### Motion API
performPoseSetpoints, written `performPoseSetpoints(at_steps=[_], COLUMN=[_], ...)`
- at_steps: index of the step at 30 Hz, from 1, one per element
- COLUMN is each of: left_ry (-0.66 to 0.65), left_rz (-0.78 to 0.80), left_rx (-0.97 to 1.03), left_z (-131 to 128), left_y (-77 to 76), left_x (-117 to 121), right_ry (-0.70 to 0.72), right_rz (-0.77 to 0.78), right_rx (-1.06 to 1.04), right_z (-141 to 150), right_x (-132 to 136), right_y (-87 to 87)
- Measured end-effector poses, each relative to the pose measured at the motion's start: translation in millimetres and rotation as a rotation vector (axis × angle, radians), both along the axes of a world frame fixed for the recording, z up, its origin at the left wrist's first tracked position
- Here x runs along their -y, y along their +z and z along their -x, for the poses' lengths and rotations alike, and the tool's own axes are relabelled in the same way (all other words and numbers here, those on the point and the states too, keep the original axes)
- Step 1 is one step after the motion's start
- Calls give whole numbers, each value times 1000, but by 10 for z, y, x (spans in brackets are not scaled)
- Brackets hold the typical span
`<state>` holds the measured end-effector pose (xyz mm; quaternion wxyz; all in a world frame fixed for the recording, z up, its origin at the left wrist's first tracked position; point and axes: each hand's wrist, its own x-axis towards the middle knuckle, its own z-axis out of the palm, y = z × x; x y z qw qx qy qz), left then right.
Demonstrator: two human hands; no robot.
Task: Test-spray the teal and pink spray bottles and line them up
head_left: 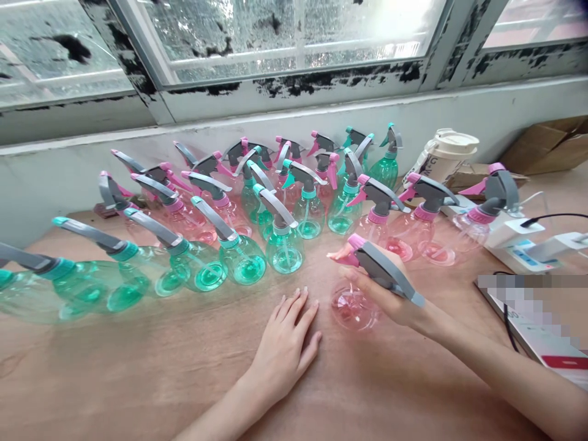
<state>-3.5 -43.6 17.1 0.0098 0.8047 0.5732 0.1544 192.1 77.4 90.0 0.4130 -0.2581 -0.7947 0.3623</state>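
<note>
My right hand (390, 288) is wrapped round the neck of a pink spray bottle (353, 309), under its grey and pink trigger head. This bottle stands on the wooden table, nearer to me than the others. To its left, my left hand (287, 343) lies flat on the tabletop with fingers stretched out, touching no bottle. Just beyond that hand stands a green spray bottle (285, 251). Several more green spray bottles (243, 263) form a front row running to the left. Pink spray bottles (422, 233) stand beyond my right hand.
Behind the front row, more pink and green bottles (307, 211) crowd toward the wall. At the right are a white lidded cup (443, 153), a brown cardboard box (546, 144), a white power strip (519, 254) with plugs and cables, and a flat box (528, 331).
</note>
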Motion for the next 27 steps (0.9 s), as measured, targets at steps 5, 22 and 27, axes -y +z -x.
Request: performPoseSetpoints(at_steps=[5,22,27], left_ry=[-2,-4,-2], left_rz=[8,5,11], left_rx=[-8,13,6], left_z=[3,8,-2], left_y=[5,11,17], left_x=[0,2,-1], right_ry=[7,9,8], right_rz=[48,32,20], right_rx=[-25,-20,-29], right_z=[-31,-42,-37], right_x=[32,43,31], right_y=[-41,-48,-54])
